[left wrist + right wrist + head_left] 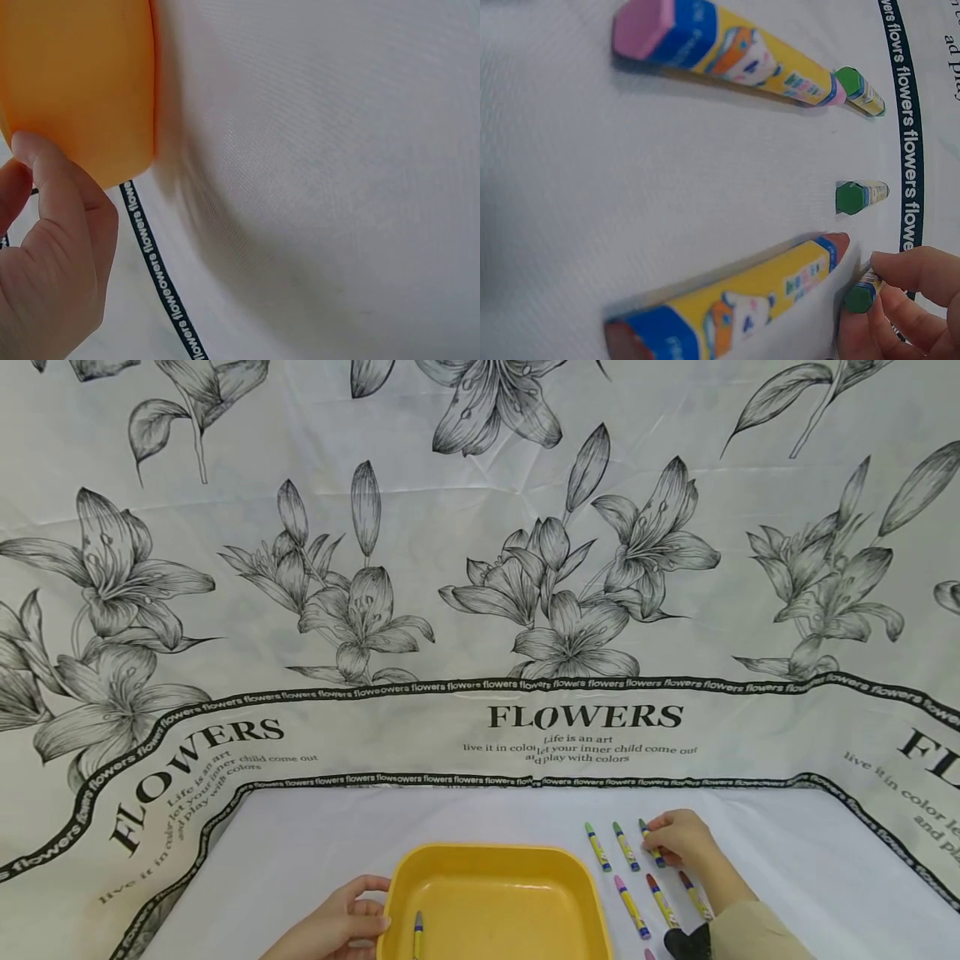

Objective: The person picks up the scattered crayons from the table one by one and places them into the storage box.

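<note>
In the head view, my left hand [341, 920] grips the left rim of a yellow tray [517, 906], fingers and thumb at its edge. The left wrist view also shows that hand [56, 232] at the orange-looking tray wall [82, 82]. One crayon [418, 933] lies inside the tray. To the tray's right, my right hand [684, 839] pinches a dark green crayon [860, 298] at the right end of the far row. Beside it lie a green crayon [626, 847] and a light green crayon [597, 847].
Nearer me lie a pink crayon [632, 907], a red-brown crayon [662, 900] and a brown crayon [695, 895]. Another pink tip [649, 954] shows at the bottom edge. A white cloth [337, 827] with a flower-printed border covers the table.
</note>
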A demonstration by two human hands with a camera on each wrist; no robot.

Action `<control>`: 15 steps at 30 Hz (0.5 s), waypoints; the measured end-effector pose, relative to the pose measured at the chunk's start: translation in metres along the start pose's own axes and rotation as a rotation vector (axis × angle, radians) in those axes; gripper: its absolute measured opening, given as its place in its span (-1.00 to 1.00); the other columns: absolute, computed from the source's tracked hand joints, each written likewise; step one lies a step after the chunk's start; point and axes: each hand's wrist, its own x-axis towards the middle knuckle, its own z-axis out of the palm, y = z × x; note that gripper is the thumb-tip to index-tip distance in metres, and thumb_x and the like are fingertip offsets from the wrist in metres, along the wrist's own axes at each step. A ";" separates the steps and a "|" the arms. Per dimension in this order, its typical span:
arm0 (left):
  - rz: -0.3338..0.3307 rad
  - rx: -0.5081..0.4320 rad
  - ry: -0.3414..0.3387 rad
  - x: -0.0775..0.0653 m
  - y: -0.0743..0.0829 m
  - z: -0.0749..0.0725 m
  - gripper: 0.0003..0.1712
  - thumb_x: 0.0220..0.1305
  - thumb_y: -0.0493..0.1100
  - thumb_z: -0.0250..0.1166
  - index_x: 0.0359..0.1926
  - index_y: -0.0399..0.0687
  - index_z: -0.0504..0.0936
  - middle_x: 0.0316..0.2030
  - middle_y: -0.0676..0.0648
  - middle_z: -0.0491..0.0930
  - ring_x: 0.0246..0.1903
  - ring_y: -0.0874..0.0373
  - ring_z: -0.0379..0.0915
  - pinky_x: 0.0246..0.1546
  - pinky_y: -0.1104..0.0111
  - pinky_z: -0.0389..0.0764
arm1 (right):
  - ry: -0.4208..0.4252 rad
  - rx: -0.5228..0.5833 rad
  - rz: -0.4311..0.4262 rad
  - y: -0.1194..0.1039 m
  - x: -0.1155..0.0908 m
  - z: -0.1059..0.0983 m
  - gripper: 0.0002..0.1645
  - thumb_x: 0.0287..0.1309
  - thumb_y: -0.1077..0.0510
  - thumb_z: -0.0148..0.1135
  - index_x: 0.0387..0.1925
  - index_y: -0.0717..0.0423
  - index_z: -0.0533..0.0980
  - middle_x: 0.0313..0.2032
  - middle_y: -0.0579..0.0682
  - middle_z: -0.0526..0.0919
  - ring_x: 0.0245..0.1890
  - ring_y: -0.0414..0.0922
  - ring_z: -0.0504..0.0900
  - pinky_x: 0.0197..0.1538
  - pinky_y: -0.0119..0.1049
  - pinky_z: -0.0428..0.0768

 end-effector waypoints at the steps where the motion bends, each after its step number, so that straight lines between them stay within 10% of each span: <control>1: 0.000 0.004 0.002 0.000 0.000 0.000 -0.39 0.19 -0.31 0.22 0.21 -0.30 0.17 -0.38 -0.05 0.52 -0.52 0.26 0.46 -0.40 0.48 0.57 | -0.009 0.018 -0.004 0.001 0.000 -0.001 -0.69 -0.13 0.34 0.32 -0.26 0.37 0.50 -0.55 0.04 0.49 -0.58 -0.14 0.42 -0.51 -0.35 0.48; 15: -0.015 0.019 0.025 -0.001 0.004 0.003 -0.44 0.21 -0.34 0.19 0.19 -0.30 0.18 -0.38 -0.06 0.52 -0.49 0.24 0.48 -0.37 0.45 0.59 | -0.065 0.153 0.023 -0.004 -0.009 -0.012 -0.55 -0.05 0.29 0.24 -0.06 0.40 0.46 -0.43 0.05 0.55 -0.45 -0.12 0.49 -0.38 -0.33 0.56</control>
